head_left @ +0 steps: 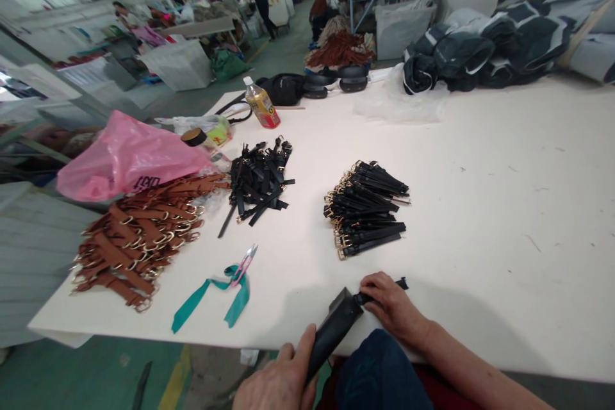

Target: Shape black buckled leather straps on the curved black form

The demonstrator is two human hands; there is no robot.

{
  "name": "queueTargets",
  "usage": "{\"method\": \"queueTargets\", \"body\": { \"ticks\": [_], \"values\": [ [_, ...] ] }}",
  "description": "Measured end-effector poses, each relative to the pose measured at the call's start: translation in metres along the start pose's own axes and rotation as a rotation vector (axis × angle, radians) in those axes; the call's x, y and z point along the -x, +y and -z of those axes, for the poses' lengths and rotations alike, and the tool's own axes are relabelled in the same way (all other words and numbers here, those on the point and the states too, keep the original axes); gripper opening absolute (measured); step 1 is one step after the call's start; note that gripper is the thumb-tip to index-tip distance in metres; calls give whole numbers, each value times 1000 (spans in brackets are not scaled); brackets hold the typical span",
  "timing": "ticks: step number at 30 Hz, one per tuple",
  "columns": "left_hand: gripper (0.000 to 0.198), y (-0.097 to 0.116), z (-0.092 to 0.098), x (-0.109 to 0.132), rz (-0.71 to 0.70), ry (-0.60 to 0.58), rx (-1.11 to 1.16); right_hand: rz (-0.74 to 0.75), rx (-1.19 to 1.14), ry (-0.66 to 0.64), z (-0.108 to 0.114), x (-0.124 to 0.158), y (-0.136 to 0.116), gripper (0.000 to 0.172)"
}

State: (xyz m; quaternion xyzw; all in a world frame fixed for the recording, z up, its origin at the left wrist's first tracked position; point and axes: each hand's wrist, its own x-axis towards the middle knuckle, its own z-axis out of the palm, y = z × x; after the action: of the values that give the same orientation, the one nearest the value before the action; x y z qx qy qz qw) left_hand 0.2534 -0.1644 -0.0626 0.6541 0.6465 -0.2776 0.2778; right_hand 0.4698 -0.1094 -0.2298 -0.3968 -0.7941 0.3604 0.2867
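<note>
From the bottom edge my left hand (281,381) wraps round a long, thick black piece (331,333) that looks like leather; its exact kind I cannot make out. My right hand (391,307) pinches a narrow black strap (402,283) just above the table. One end of this strap meets the far end of the thick piece. Beyond my hands lies a fanned stack of black buckle straps (368,208) with gold buckles facing left. Further left is a looser heap of black straps (262,179).
Thread snips (245,266) with a teal ribbon (192,307) lie left on the white table (504,205). Brown straps with metal rings (139,237) pile up beside a pink bag (129,160). A drink bottle (262,104) stands at the back; black rolls (461,51) lie back right.
</note>
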Motion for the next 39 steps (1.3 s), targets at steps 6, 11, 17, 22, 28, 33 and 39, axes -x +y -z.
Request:
{"method": "queueTargets", "body": {
  "ticks": [6,11,17,22,28,33,39],
  "values": [
    [55,1,1,-4,12,96,56,21,-7,-24,3,0,1,30],
    [50,-23,0,2,31,90,94,22,-5,-19,3,0,0,29],
    [55,3,9,-1,6,51,26,32,-23,-23,2,1,4,30],
    [55,6,15,-7,-27,131,1,36,-13,-7,1,1,4,33],
    [53,-7,18,-2,-20,70,-40,54,-9,-10,1,1,4,30],
    [51,3,16,-13,-41,155,11,39,2,3,4,1,3,34],
    [46,-26,8,-13,44,239,169,-27,38,-20,3,-4,-3,21]
  ]
}}
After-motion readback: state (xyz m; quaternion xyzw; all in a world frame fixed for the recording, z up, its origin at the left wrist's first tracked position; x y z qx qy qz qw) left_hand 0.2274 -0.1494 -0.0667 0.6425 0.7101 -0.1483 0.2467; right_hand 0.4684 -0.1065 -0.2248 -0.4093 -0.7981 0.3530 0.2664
